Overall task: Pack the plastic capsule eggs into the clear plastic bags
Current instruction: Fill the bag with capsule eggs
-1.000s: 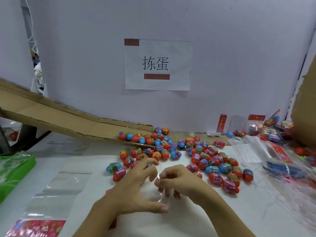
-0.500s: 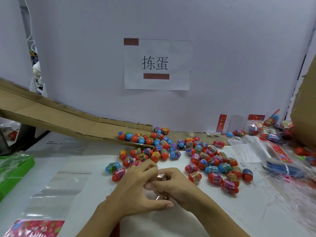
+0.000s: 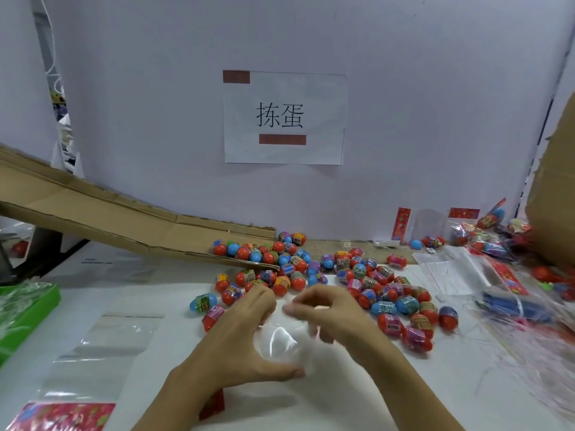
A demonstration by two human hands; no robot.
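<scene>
**Bag held at lower centre**

I see my left hand (image 3: 239, 337) and right hand (image 3: 326, 315) pinching a clear bag (image 3: 280, 340), fingers curled on its top edge. Its long axis runs toward me. Eggs (image 3: 367, 284) lie scattered just beyond.

Head view — forward-down, close over table (image 3: 404, 399)

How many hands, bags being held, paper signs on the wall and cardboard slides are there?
Hands: 2 (left hand, right hand)
Bags being held: 1 (clear bag)
Signs on the wall: 1 (paper sign)
Slides: 1 (cardboard slide)
Total: 5
</scene>
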